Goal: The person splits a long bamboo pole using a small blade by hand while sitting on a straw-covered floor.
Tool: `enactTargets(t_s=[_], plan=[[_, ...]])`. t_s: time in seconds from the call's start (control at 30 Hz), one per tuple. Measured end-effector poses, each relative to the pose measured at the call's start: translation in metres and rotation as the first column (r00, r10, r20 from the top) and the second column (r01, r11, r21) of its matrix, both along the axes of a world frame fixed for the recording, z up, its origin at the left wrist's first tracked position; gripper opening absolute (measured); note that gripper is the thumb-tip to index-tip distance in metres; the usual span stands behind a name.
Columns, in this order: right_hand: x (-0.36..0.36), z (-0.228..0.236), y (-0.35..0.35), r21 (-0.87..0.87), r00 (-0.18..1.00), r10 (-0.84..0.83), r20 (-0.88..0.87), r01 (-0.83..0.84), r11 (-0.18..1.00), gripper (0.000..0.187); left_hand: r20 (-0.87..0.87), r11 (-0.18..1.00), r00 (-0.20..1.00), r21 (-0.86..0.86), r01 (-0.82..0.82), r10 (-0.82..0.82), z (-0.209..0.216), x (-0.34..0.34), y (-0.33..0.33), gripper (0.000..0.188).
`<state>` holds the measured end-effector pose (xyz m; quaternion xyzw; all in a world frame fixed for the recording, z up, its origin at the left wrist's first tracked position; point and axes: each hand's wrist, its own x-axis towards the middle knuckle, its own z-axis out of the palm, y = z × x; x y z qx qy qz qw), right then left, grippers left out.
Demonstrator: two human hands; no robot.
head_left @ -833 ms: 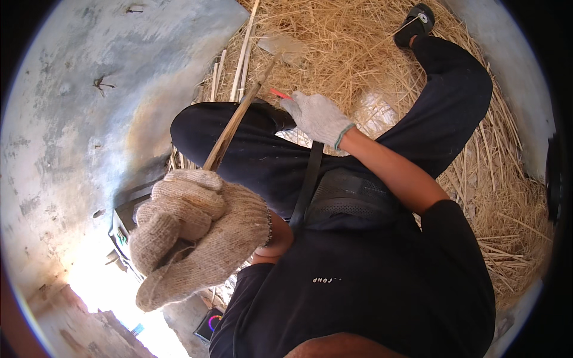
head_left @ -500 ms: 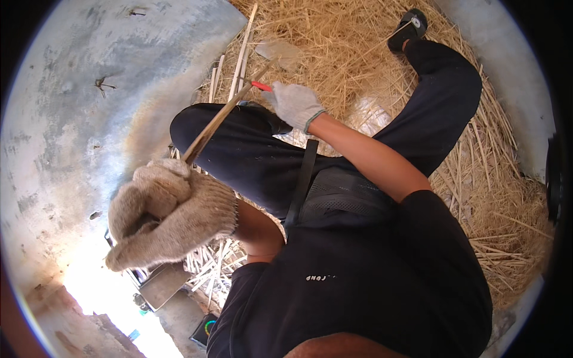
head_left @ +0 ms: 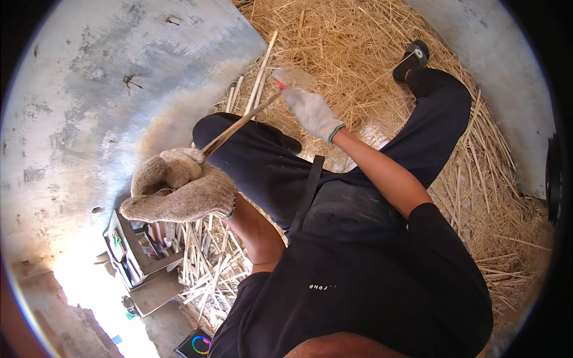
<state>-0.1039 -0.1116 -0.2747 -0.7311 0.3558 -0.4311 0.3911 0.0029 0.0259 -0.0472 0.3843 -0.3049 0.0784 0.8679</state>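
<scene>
My left grip (head_left: 182, 186) clasps the stick (head_left: 237, 126) by its near end, likely steadying it aslant over my knee (head_left: 207, 127). My right grip (head_left: 311, 112) wraps the red tool (head_left: 280, 85) at the far end, contact unclear.

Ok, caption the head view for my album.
Amid straw, gloved left hand grips a strip; gloved right hand holds something red.
</scene>
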Motion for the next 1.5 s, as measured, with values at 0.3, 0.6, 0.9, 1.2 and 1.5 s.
enactTargets(t_s=[0.3,0.6,0.9,1.2,1.5], plan=[[0.000,-0.032,-0.021,0.450,0.802,0.312,-0.509,-0.062,0.891,0.071,0.016,0.992,0.994,0.060,0.110,-0.111,-0.008,-0.008,0.000,0.076],[-0.010,0.047,0.033,0.271,0.972,0.143,-0.186,-0.089,0.958,0.054,-0.046,0.991,0.994,-0.098,0.094,-0.099,-0.007,-0.009,-0.005,0.076],[-0.030,0.120,0.102,0.182,0.935,0.334,-0.124,-0.309,0.933,0.036,0.219,0.914,0.915,-0.155,0.376,-0.340,-0.011,-0.010,0.002,0.078],[-0.039,0.000,0.042,0.054,0.843,0.086,-0.532,-0.068,0.996,0.044,0.377,0.896,0.839,-0.047,0.442,-0.394,-0.017,-0.026,-0.003,0.076],[-0.042,0.097,0.089,0.257,0.954,0.213,-0.210,-0.156,0.954,0.037,0.445,0.828,0.736,0.019,0.561,-0.510,-0.016,-0.029,-0.007,0.074]])
